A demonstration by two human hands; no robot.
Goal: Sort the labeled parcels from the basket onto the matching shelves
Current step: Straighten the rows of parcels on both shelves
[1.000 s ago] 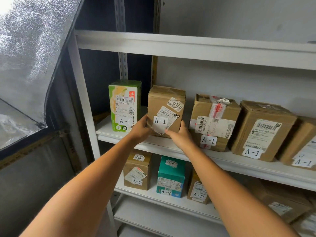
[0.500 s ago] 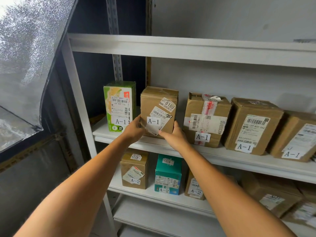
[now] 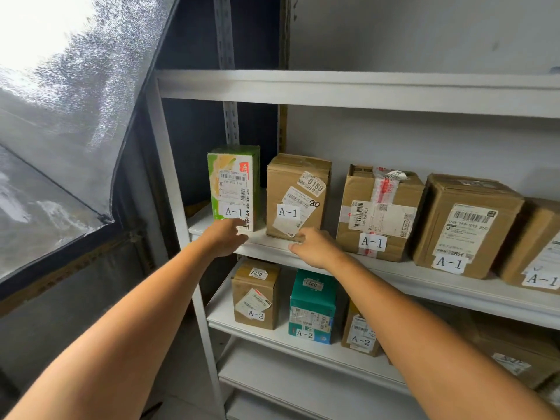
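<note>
"Five parcels with A-1 tags on the middle shelf [image 3: 424, 283], is that what your feed gives too?"

"Five, yes. From the left of the frame I count one tall green printed carton [image 3: 233, 186] and one upright brown cardboard parcel [image 3: 298, 195] just beside it. Next come one squat box bound with red-and-white tape [image 3: 380, 212], one larger plain box [image 3: 466, 225], and one box cut off at the right edge [image 3: 542, 253]. All are rectangular, standing on the white board with paper labels facing me."

"And below?"

"Three I can read as A-2: one small brown box [image 3: 256, 294], one glossy teal carton [image 3: 312, 304], and one brown box [image 3: 359, 331] partly behind my right forearm. More cardboard [image 3: 515, 353] sits at lower right, labels blurred."

"Hands?"

"Two, both bare, neither holding anything. My left hand [image 3: 225, 237] is left of centre, fingers loosely stretched in front of the green carton's bottom corner. My right hand [image 3: 315, 248] is palm down at the shelf's front lip, directly under the brown parcel, fingers relaxed. Whether its tips touch the cardboard I cannot tell. That parcel stands on the A-1 shelf between the green carton and the taped box, with a gap on each side."

"Anything else?"

"One crinkled silver foil sheet [image 3: 60, 101] fills the upper left, and one white shelf board [image 3: 363, 92] runs above the row."
</note>
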